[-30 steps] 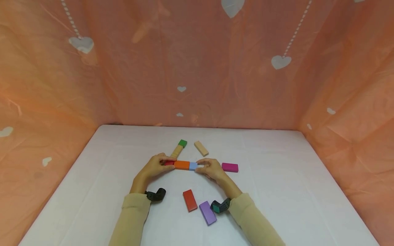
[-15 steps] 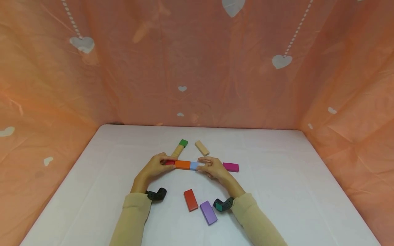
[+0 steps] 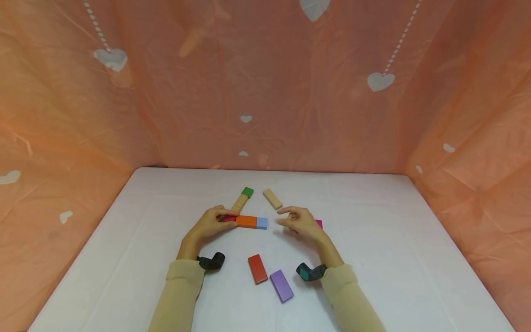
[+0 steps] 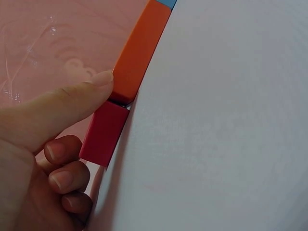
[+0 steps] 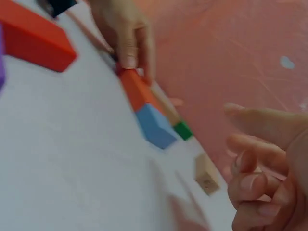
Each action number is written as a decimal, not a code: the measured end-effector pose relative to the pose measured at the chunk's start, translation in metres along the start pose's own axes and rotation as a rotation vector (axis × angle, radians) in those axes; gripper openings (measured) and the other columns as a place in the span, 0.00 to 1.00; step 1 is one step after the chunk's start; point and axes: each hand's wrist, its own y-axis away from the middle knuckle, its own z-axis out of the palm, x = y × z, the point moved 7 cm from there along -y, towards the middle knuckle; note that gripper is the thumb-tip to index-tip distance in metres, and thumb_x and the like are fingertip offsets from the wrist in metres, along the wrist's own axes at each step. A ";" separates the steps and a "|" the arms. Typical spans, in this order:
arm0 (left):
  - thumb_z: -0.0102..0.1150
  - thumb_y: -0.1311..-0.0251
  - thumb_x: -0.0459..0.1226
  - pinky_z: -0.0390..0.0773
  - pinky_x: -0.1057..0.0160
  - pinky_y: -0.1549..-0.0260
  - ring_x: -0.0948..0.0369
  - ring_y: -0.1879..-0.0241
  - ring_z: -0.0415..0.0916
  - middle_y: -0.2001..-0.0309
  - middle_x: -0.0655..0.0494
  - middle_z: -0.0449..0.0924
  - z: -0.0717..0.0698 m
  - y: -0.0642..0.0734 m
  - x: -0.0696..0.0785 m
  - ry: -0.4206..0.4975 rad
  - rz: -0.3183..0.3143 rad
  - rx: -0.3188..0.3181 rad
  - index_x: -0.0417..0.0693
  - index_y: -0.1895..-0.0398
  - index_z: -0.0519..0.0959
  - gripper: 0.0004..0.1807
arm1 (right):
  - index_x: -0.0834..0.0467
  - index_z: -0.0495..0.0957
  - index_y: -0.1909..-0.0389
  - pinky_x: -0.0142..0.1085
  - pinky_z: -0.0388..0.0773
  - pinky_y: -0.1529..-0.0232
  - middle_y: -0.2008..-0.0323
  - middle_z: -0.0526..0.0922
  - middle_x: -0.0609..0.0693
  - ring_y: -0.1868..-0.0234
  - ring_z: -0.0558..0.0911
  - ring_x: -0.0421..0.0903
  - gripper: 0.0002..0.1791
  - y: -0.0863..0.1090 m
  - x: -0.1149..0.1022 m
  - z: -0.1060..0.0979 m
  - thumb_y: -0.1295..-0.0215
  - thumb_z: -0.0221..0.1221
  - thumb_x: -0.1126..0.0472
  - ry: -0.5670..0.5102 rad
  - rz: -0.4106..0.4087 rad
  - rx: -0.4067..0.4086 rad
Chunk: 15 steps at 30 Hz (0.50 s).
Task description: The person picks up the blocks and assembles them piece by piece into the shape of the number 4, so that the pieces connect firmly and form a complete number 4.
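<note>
Left hand: thumb and forefinger closed about the crimson block, thumb tip at its joint with the orange block. Both lie in a row, long axis running left to right, leading rightward from these fingers.

Light blue block: right-hand end of the row, touching the orange; nearer to the right fingertips than to the left.

Right hand: thumb and forefinger moderately parted, nothing held; fingertips pointing left at the blue end, a short gap between.

Plain wooden block: just beyond the right fingertips, aslant, near end toward them.

Magenta block: to the right of the right fingertips, partly hidden by the hand.

Wooden piece: just beyond the left fingers, slanting away; green block at its far end.

Red block, purple block: well on the person's side of both hands' fingers, flat, aslant.

White table: beneath all; pale surface in the gap before the right fingertips.

Orange-pink backdrop: farthest from the fingers, heart-printed, around back and sides.
</note>
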 end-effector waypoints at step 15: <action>0.67 0.44 0.39 0.65 0.66 0.65 0.58 0.62 0.65 0.63 0.48 0.75 0.001 0.000 -0.004 0.037 -0.051 -0.008 0.45 0.50 0.83 0.18 | 0.67 0.80 0.51 0.27 0.61 0.78 0.85 0.64 0.39 0.81 0.63 0.34 0.20 0.014 0.032 -0.065 0.42 0.66 0.61 0.022 0.017 0.172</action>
